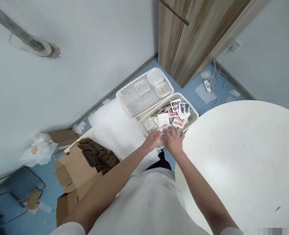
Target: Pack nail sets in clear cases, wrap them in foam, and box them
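A white perforated basket (pixel 194 114) holds a loose pile of small cards and packs. On the pile lie a card with dark blue oval pieces (pixel 184 108), a pack with orange-red pieces (pixel 178 122) and a white printed card (pixel 163 119). My left hand (pixel 152 141) is at the basket's near left edge, fingers together beside a clear pack; what it grips is too small to make out. Over the near end of the basket, my right hand (pixel 174 138) has its fingers spread and bent down on a clear pack (pixel 164 128).
Behind it, a second white basket (pixel 127 88) holds clear plastic boxes. A round white table (pixel 245 156) stands at right, its edge close to my right arm. White foam sheets (pixel 115 127) and cardboard boxes (pixel 78 163) are at left. A wooden cabinet (pixel 191 36) stands beyond.
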Tool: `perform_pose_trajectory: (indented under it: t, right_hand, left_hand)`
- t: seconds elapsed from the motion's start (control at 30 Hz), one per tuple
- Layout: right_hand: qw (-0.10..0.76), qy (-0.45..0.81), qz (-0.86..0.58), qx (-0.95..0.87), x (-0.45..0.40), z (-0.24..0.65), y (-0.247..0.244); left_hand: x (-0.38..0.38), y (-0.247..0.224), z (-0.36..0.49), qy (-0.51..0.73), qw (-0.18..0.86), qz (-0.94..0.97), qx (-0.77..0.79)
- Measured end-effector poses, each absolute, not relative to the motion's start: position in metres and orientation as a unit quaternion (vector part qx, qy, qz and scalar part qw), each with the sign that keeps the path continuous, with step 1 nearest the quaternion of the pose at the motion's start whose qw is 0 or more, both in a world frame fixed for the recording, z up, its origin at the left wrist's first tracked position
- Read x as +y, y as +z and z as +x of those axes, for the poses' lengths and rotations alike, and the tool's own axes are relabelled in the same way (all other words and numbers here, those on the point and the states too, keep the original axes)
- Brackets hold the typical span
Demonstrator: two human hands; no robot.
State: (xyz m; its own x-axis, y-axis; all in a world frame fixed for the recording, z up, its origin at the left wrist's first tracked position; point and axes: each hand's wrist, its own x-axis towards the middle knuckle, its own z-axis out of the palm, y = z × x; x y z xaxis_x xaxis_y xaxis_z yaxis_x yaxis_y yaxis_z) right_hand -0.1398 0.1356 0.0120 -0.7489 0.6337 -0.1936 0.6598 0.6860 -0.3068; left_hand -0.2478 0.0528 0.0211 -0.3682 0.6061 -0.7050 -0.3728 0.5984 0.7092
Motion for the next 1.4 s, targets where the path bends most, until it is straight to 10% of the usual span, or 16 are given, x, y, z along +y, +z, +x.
perform_pose_trajectory:
  t: [0.7,1.4]
  right_hand:
    - [0.069,-0.278,0.37,0.884,0.124,-0.146,0.016]
    - [-0.247,-0.441,0.457,0.732,-0.014,-0.029,0.084]
  left_hand:
    - [0.059,0.024,-0.252,0.498,0.59,-0.016,0.635]
    - [-0.066,0.098,-0.176,0.506,0.547,0.197,0.638]
